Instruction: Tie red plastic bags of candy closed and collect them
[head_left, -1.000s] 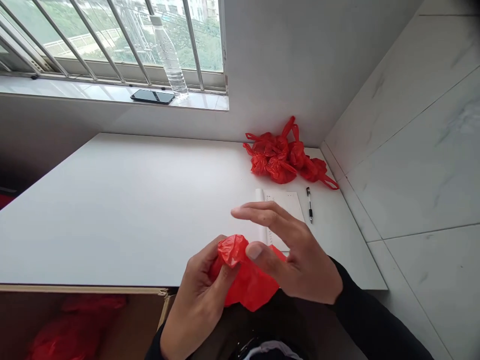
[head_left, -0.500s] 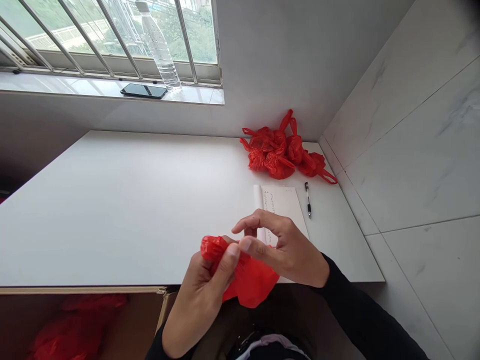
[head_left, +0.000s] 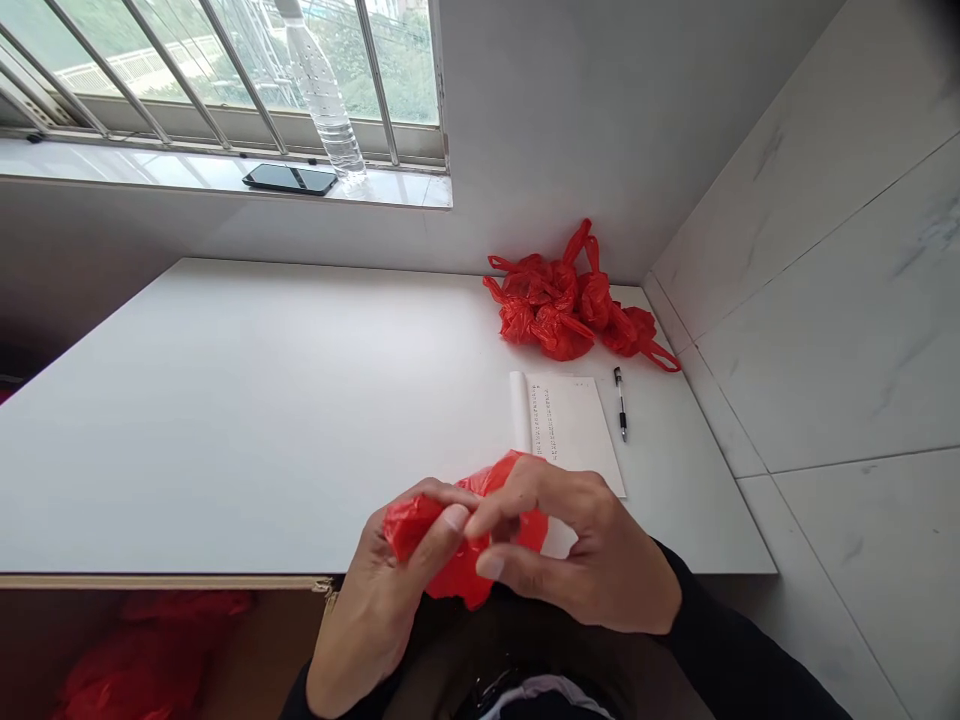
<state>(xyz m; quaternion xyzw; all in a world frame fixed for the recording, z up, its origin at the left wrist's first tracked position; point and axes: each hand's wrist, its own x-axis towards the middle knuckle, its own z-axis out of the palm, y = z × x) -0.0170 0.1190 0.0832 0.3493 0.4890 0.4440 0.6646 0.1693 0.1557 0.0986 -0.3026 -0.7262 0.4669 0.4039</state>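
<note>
Left hand (head_left: 386,595) gripping red bag (head_left: 461,580) — right hand (head_left: 600,555) lower than before, grip unclear.

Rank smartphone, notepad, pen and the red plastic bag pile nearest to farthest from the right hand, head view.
1. Notepad, just beyond the right hand
2. Pen, right of the notepad
3. Red plastic bag pile, back right
4. Smartphone, back left

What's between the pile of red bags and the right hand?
In the head view, the notepad lies between the red bags and the right hand, with the pen beside it.
</note>
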